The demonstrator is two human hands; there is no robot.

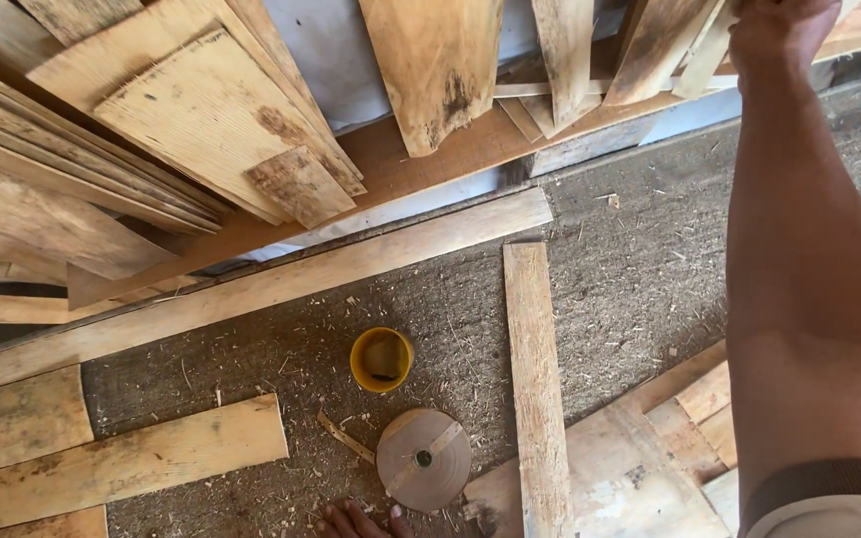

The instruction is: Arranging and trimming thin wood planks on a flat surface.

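Note:
My right hand (781, 30) reaches up to the top right of the view, its arm stretched across the right side. The hand rests on leaning wooden boards (655, 45) at the wall; its fingers are cut off by the frame edge, so the grip is unclear. My left hand is out of view. On the sawdust floor below lie a long plank (535, 389), a yellow cup (382, 359) and a round wooden disc (424, 459).
Many rough boards (201, 110) lean against the wall at the top left. A long plank (251, 289) lies diagonally along the wall's foot. Short planks (122, 463) lie at the lower left, wood offcuts (690, 418) at the lower right. Bare toes (361, 520) show at the bottom edge.

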